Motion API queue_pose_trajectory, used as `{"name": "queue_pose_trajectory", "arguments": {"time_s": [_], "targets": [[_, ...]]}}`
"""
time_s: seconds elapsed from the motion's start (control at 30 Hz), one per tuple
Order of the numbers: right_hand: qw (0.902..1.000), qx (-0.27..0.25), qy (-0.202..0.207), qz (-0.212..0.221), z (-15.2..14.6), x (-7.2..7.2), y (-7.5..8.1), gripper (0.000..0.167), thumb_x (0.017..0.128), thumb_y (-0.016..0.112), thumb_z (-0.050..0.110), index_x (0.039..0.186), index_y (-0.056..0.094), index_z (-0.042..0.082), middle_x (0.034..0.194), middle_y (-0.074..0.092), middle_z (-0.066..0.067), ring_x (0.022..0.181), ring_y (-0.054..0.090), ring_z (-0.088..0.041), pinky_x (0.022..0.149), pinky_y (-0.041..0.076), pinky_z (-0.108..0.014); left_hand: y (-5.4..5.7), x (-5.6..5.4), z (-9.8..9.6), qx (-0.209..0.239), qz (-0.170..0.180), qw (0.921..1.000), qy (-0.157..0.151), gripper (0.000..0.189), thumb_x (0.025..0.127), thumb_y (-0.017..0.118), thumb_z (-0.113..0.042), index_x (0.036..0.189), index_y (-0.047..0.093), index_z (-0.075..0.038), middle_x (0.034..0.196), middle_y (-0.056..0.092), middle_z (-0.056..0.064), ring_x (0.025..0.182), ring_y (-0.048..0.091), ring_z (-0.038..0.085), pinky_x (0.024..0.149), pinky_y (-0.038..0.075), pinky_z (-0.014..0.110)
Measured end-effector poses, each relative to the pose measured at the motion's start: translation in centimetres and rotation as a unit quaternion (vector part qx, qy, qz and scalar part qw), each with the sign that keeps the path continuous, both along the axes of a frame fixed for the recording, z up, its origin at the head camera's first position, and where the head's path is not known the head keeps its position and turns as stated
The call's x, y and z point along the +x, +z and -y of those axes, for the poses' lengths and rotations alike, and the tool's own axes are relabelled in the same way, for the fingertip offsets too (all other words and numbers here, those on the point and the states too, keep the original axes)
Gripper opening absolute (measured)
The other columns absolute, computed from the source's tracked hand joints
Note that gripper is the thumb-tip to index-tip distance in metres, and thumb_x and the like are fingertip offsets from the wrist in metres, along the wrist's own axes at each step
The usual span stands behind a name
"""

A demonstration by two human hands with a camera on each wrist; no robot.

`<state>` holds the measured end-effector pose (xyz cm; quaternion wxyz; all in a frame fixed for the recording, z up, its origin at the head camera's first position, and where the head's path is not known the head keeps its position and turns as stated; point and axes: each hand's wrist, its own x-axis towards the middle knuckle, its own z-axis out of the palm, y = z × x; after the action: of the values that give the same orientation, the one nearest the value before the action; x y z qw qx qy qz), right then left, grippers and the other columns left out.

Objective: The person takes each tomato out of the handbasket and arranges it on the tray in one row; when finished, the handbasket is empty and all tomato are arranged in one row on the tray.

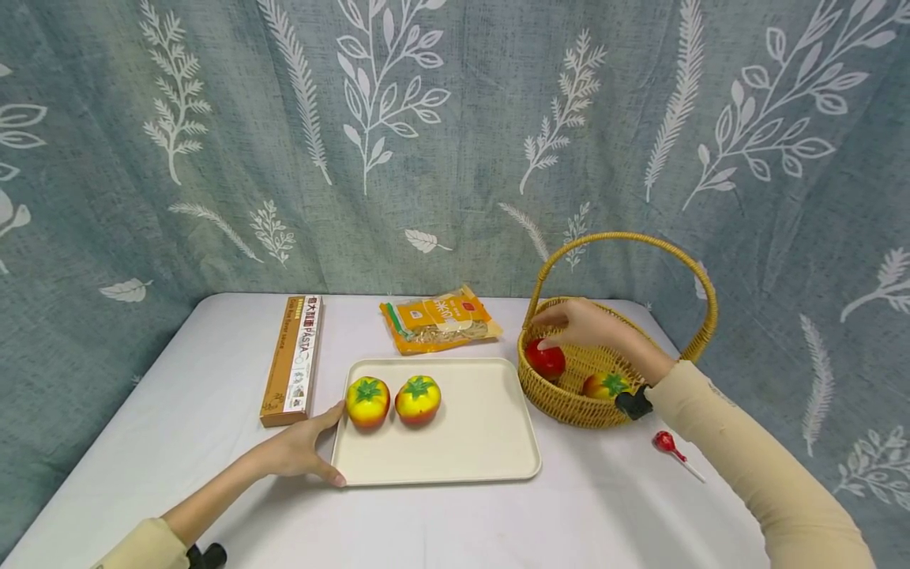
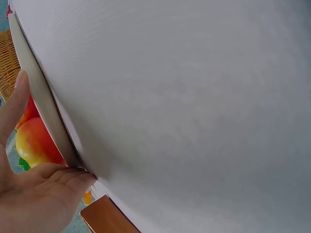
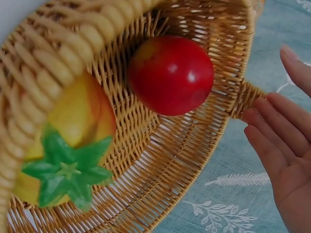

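Note:
My left hand (image 1: 302,446) touches the left side of a cream tray (image 1: 469,442), thumb at the front corner and fingers at the side. Two yellow-and-red fruits, a left one (image 1: 367,405) and a right one (image 1: 418,401), sit in the tray with green star-shaped leaf tops upward. Over the wicker basket (image 1: 569,407) hovers my right hand (image 1: 579,324), holding nothing. Below its fingers a smooth red fruit (image 3: 171,75) lies inside the basket. Another yellow-and-red fruit (image 3: 80,126) with a green leaf top is in there too, nearer the front.
A pasta box (image 1: 291,359) lies left of the tray. Behind the tray is an orange noodle packet (image 1: 441,320). The basket's tall handle (image 1: 626,235) arches above the right arm. A red lollipop (image 1: 665,442) lies right of the basket. A leaf-patterned curtain (image 1: 455,158) hangs behind the table.

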<state>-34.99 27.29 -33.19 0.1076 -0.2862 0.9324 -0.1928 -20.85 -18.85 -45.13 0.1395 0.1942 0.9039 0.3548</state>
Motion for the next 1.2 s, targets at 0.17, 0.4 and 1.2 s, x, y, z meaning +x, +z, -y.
{"name": "queue_pose_trajectory", "arguments": {"time_s": [0.17,0.4,1.2], "targets": [[0.9996,0.019,0.002,0.022,0.1,-1.1,-0.3,0.050,0.087,0.073,0.025,0.128,0.061,0.000,0.126,0.061,-0.019,0.117,0.056,-0.036,0.096,0.049,-0.047,-0.2,0.0,0.0,-0.001,-0.001,1.0000,-0.001,0.121,0.059,0.091,-0.031,0.147,0.020,0.011,0.151,0.024,0.029,0.138,0.025,0.045,0.112,0.021,0.058],[0.9976,0.056,0.022,0.035,0.1,-2.6,-1.2,0.046,0.087,0.072,0.024,0.122,0.063,-0.005,0.119,0.065,-0.020,0.110,0.061,-0.035,0.092,0.052,-0.045,-0.2,0.0,-0.1,0.000,0.003,1.0000,0.002,0.121,0.059,0.092,-0.031,0.147,0.021,0.011,0.151,0.025,0.029,0.138,0.025,0.045,0.112,0.021,0.057],[0.9865,0.155,-0.034,0.042,1.6,-3.6,-3.1,0.043,0.076,0.083,0.033,0.101,0.072,0.000,0.091,0.071,-0.006,0.080,0.064,-0.017,0.069,0.057,-0.030,0.1,-0.1,0.1,0.000,0.006,1.0000,0.000,0.121,0.059,0.092,-0.030,0.147,0.021,0.012,0.151,0.025,0.028,0.138,0.025,0.044,0.112,0.021,0.057]]}}
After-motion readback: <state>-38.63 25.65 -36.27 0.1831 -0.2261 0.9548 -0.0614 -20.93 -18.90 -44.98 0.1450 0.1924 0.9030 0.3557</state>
